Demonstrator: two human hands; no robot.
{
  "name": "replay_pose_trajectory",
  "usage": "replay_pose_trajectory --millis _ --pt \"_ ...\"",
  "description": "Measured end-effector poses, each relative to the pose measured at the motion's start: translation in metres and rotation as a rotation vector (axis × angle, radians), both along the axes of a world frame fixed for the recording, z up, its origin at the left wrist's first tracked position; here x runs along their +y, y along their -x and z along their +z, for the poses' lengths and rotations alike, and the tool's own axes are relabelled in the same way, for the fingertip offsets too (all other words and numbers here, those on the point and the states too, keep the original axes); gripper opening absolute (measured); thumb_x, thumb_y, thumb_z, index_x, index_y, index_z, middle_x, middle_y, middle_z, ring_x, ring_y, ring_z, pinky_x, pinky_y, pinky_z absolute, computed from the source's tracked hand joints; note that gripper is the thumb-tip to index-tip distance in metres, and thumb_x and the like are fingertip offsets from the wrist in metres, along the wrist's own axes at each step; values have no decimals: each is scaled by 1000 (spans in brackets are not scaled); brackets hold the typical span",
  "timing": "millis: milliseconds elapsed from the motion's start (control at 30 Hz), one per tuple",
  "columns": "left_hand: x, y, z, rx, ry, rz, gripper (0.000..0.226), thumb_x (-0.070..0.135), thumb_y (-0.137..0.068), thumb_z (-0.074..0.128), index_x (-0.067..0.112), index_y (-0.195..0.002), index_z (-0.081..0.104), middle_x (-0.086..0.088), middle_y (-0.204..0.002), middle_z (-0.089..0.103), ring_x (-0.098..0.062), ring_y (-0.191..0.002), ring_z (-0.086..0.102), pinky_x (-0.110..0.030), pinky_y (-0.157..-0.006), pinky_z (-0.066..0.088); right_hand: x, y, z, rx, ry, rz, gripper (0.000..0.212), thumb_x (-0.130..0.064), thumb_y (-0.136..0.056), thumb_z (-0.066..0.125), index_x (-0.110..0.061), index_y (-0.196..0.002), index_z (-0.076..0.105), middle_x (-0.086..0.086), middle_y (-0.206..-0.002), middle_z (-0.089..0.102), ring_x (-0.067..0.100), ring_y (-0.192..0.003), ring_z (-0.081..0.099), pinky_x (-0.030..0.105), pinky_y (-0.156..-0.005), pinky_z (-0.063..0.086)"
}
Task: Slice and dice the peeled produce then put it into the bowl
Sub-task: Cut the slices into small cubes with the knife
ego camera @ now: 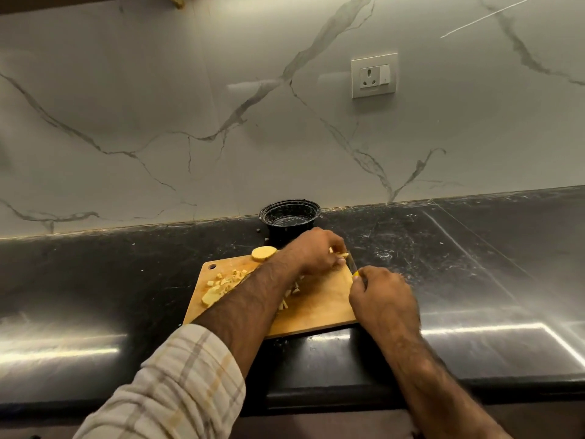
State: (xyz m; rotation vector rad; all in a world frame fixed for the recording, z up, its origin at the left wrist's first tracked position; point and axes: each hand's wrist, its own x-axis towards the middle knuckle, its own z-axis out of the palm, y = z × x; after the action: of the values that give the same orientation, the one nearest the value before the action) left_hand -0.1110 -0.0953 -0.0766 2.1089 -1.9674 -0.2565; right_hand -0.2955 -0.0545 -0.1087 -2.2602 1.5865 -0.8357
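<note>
Black stone counter (474, 264) w/ marble wall (158, 122); left grip (316, 251) pinching produce strips (343, 255), right grip (383, 299) clenching knife (355, 270).

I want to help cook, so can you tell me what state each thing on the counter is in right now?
Left hand: fingers pinching a strip of produce on the board.
Right hand: gripping a knife, blade by the strip.
Cutting board: flat on the counter, diced pieces scattered on it.
Round slice: uncut, at the board's far edge.
Bowl: upright, no produce inside yet.
</note>
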Motion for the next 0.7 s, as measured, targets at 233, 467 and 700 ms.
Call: replay_pose_trajectory --millis 233,467,700 --pt "22 -30 1 247 146 207 12 33 -95 77 25 -104 76 5 -97 74 -9 -84 74 -38 -82 65 7 -7 4 76 26 160 31 -42 -103 48 -25 -113 71 -2 -96 72 18 -83 64 34 -73 54" --pt "35 -50 -9 219 10 153 30 37 -95 76 26 -123 74 7 -126 67 -8 -107 61 -31 -91 54 14 -13 12 207 -18 157 41 -50 -100 53 -26 -132 64 2 -122 70 24 -110 65 41 -90 56" --pt "37 -47 -11 136 -25 86 47 36 -95 77 25 -139 63 5 -125 60 -10 -108 58 -31 -94 54 12 -21 13 236 6 136 40 -50 -99 54 -30 -132 65 2 -119 71 23 -106 66 41 -87 58"
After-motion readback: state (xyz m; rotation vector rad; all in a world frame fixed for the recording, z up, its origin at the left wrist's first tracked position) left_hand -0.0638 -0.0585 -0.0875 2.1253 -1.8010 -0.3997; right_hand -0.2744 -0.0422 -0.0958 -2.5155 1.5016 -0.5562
